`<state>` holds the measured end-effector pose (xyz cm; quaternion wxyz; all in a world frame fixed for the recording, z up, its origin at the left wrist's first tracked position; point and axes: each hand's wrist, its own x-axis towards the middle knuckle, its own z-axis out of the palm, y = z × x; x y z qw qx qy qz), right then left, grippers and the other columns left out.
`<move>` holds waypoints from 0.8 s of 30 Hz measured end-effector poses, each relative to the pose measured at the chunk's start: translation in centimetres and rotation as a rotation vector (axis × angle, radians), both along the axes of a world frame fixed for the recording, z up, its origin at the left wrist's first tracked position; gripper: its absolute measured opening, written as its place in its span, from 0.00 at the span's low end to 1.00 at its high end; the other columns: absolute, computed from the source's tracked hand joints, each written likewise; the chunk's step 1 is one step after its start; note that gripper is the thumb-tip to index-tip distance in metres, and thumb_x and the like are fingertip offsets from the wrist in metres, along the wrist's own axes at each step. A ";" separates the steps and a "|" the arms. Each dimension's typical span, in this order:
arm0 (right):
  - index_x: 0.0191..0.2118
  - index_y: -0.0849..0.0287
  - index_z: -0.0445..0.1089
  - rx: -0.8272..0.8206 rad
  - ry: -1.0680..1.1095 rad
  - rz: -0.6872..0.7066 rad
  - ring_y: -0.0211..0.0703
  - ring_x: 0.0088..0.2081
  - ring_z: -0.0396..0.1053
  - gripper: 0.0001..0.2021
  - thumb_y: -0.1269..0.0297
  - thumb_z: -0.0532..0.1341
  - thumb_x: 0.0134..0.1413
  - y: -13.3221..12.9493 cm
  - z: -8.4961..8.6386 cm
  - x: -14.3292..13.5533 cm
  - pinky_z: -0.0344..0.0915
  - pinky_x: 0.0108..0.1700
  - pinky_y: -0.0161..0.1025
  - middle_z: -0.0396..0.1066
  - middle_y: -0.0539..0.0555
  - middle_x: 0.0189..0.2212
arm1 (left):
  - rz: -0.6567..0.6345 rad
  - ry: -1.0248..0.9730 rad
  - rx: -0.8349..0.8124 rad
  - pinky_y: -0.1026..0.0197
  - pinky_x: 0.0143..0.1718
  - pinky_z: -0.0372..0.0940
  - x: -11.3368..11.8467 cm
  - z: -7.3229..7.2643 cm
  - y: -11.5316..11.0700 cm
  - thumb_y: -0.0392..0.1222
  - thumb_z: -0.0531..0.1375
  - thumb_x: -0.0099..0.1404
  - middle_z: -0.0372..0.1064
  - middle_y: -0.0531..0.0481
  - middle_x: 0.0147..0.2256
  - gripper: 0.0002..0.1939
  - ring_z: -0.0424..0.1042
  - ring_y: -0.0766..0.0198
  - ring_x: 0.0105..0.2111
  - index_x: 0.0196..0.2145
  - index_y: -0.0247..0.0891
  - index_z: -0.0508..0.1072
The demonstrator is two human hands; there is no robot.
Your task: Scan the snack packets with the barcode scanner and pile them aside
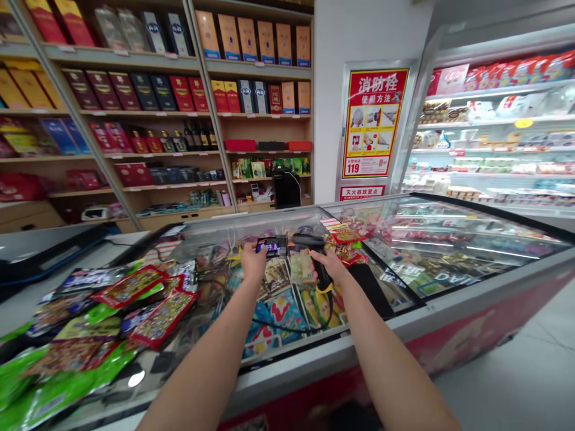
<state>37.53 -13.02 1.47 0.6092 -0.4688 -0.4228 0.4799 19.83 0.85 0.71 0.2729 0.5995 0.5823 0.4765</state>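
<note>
My left hand (254,261) pinches a small dark blue and purple packet (268,246) over the glass top of a chest freezer (332,347). To its right, my right hand (327,268) is wrapped round the handle of a black barcode scanner (309,240), whose head points left toward the packet. The scanner's dark cable hangs from the yellow-ringed base of the handle and curves left over the glass. Red snack packets (350,255) lie just beyond my right hand.
A pile of snack packets (130,287) covers the left part of the freezer top. A dark flat device (45,254) stands at the far left. Shelves of boxed goods (171,114) line the back; a lit refrigerated display (498,149) stands at the right.
</note>
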 end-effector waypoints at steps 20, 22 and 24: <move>0.28 0.58 0.61 -0.064 -0.242 0.085 0.35 0.14 0.63 0.19 0.49 0.66 0.42 0.0 -1.4 0.4 0.66 0.18 0.36 0.64 0.44 0.16 | 0.058 -0.011 0.089 0.57 0.40 0.65 0.3 0.4 -2.0 0.40 0.62 0.55 0.72 0.49 0.31 0.09 0.72 0.58 0.33 0.36 0.37 0.71; 0.28 0.58 0.61 -0.059 -0.239 0.094 0.35 0.14 0.62 0.18 0.49 0.66 0.43 -0.1 -1.4 0.4 0.67 0.19 0.37 0.64 0.45 0.16 | 0.057 -0.015 0.094 0.58 0.39 0.65 0.4 0.6 -2.1 0.39 0.62 0.55 0.72 0.49 0.31 0.09 0.72 0.58 0.34 0.36 0.37 0.71; 0.28 0.58 0.62 -0.055 -0.241 0.095 0.35 0.14 0.63 0.18 0.50 0.65 0.44 -0.1 -1.4 0.4 0.68 0.20 0.38 0.64 0.45 0.16 | 0.056 -0.026 0.100 0.58 0.39 0.65 0.4 0.7 -2.3 0.38 0.61 0.55 0.72 0.48 0.32 0.09 0.72 0.58 0.34 0.36 0.37 0.71</move>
